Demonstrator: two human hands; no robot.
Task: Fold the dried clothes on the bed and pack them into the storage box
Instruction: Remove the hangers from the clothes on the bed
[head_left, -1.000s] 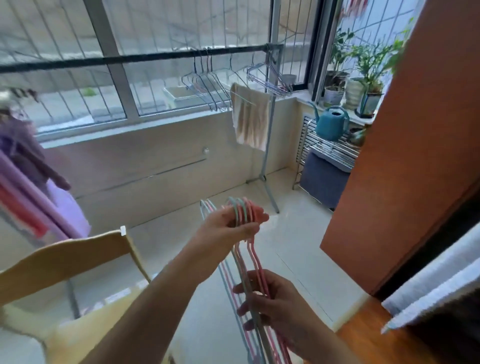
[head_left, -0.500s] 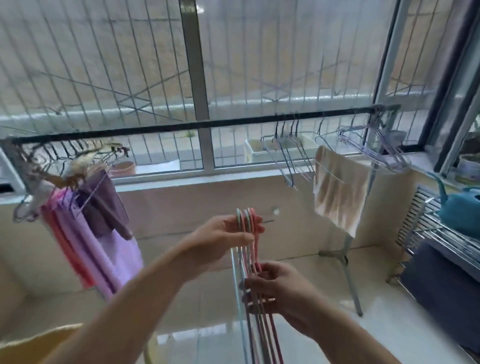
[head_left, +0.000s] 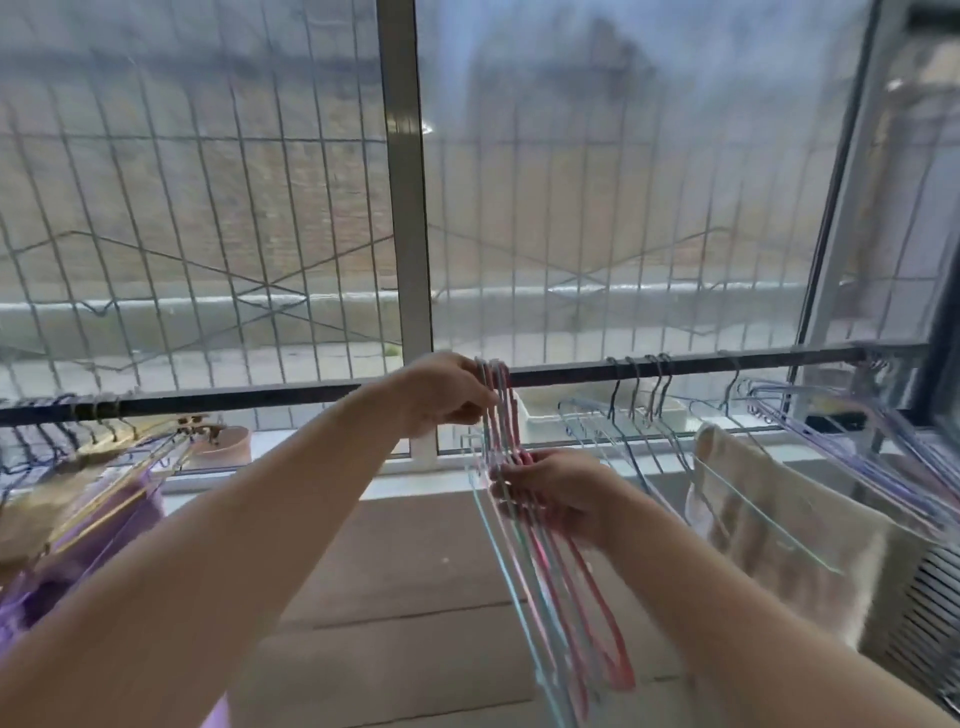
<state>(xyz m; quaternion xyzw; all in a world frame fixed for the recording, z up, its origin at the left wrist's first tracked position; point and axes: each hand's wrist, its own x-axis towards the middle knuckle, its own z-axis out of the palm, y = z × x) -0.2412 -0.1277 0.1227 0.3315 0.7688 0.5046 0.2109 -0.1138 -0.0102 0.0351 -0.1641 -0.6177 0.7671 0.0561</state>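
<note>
- Right hand (head_left: 558, 493), centre frame, has its fingers clamped around the shoulders of a bunch of pink and blue hangers (head_left: 545, 561).
- Left hand (head_left: 441, 395) pinches the hanger hooks just at the dark rail (head_left: 675, 366).
- Purple clothes (head_left: 78, 545) hang lower left; a beige towel (head_left: 779, 519) hangs right.
- Barred window (head_left: 260, 208) fills the top.

Home laundry balcony. Dark drying rail (head_left: 675, 366) runs across a barred window (head_left: 260, 208), empty wire hangers (head_left: 639, 410) hooked on it, beige towel (head_left: 779, 519) draped at right, purple garments (head_left: 78, 545) hanging at left, tiled floor (head_left: 415, 649) below.
</note>
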